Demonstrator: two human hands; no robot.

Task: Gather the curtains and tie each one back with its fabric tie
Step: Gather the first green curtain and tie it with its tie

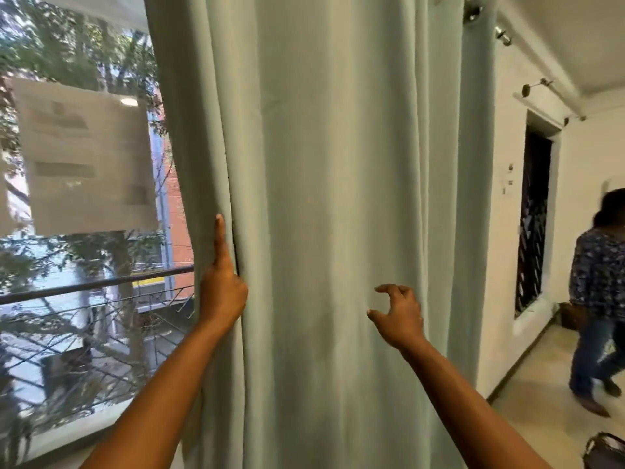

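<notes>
1. One pale grey-green fabric curtain (331, 214) fills the middle of the view, hanging in long vertical folds from a rail out of sight above, between a large glass window (84, 265) on the left and a white wall (500, 231) on the right. It hangs loose, not yet tied. No fabric tie can be seen.
2. One sheet of white paper (88, 157) is stuck to the window glass, its print blurred and unreadable.
3. One other person (598, 299) walks across the room at the far right, well apart from the curtain.
4. Two bare hands reach forward. The left hand (221, 292) grips the curtain's left edge, fingers tucked round the fold and thumb lying up along the cloth.
5. The right hand (399, 313) hovers against the curtain's front, fingers curled like a claw with nothing held; whether the fingertips touch the cloth cannot be told.
6. To gather well, the left hand would likely sweep its edge toward the right, stacking fold on fold, while the right hand closes round the bundle at the same height so nothing sags or slips free.
</notes>
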